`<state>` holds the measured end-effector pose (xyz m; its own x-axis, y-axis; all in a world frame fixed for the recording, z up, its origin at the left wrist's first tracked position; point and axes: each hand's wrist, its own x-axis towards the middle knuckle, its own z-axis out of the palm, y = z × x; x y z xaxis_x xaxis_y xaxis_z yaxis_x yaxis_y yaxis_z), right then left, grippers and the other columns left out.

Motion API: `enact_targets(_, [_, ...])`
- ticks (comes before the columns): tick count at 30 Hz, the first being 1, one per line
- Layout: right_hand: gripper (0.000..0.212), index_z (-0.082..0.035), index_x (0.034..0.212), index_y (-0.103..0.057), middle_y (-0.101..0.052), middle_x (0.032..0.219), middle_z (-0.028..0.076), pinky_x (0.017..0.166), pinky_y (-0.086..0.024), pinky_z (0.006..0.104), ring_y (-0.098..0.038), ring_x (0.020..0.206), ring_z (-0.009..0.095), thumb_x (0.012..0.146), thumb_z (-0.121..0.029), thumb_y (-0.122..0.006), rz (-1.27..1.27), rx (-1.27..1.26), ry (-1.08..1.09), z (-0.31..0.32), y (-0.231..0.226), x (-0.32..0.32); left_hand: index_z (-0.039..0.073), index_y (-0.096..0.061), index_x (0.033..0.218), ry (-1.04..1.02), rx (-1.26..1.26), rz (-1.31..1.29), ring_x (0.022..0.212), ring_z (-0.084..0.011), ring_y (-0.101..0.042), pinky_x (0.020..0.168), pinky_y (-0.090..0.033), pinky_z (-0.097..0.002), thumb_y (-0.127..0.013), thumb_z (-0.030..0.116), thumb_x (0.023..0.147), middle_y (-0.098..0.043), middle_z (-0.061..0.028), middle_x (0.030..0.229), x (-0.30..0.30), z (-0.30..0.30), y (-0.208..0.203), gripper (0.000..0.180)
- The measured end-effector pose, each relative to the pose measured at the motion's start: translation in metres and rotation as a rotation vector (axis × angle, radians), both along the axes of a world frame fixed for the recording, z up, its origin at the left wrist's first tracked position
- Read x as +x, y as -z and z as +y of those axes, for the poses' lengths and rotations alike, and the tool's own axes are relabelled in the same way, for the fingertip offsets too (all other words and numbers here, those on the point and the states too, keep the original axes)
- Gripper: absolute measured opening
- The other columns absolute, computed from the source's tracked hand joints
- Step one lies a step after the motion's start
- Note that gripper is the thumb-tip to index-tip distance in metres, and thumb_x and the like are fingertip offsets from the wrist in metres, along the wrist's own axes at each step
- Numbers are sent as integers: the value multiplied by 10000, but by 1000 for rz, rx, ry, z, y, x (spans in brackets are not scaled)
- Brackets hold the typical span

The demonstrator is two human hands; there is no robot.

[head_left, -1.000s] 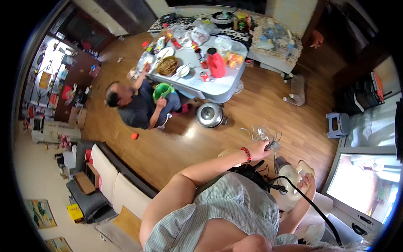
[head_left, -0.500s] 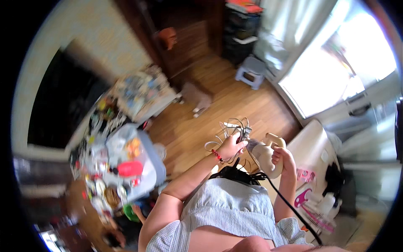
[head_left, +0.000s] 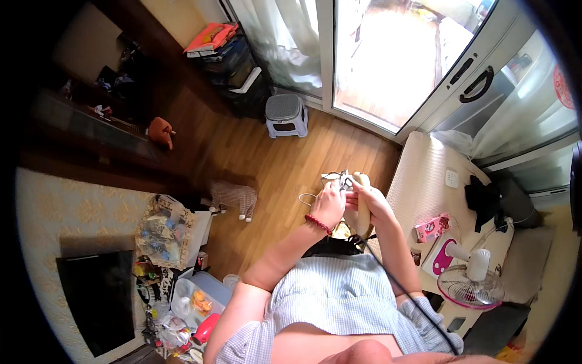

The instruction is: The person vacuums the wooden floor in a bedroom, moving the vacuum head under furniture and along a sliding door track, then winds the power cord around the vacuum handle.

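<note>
My left hand, with a red bead bracelet at the wrist, is closed around a bundle of looped pale cable. A loop of it hangs out beside the knuckles. Close on its right, my right hand grips a cream, rounded handheld appliance; its exact kind cannot be made out. The two hands are nearly together in front of my waist, over the wooden floor. Some fingertips are hidden behind the appliance and the cable.
A padded cream bench stands at the right, bearing a pink box and a white-and-pink fan. Ahead are a grey step stool and a glass door. A plush animal lies on the floor; a cluttered table is lower left.
The view has swung left, shifting the room rightward and downward at left. My hands have come closer together, and the appliance has turned more upright beside the cable bundle.
</note>
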<state>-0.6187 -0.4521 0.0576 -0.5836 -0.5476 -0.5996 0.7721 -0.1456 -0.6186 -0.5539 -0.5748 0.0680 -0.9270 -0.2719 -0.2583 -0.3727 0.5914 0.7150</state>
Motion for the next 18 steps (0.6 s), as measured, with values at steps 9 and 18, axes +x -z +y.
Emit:
enact_targets(9, [180, -17, 800, -535, -537, 658, 38, 496, -456, 233, -529, 563, 111, 749, -166, -621, -36, 62, 116, 0, 16, -117, -84, -322, 1194, 207, -355, 239, 958, -294, -432, 834, -383, -346, -463, 134, 792, -407, -179, 1030, -97, 30, 0, 478])
enact_targets(18, [162, -2, 817, -518, -533, 714, 66, 526, -475, 260, -551, 609, 148, 710, -93, -599, -20, 51, 510, 41, 25, -190, 33, -559, 989, 873, 43, 508, 898, -273, -466, 804, -404, -331, -543, 48, 701, -493, -119, 929, -238, 6, -8, 289])
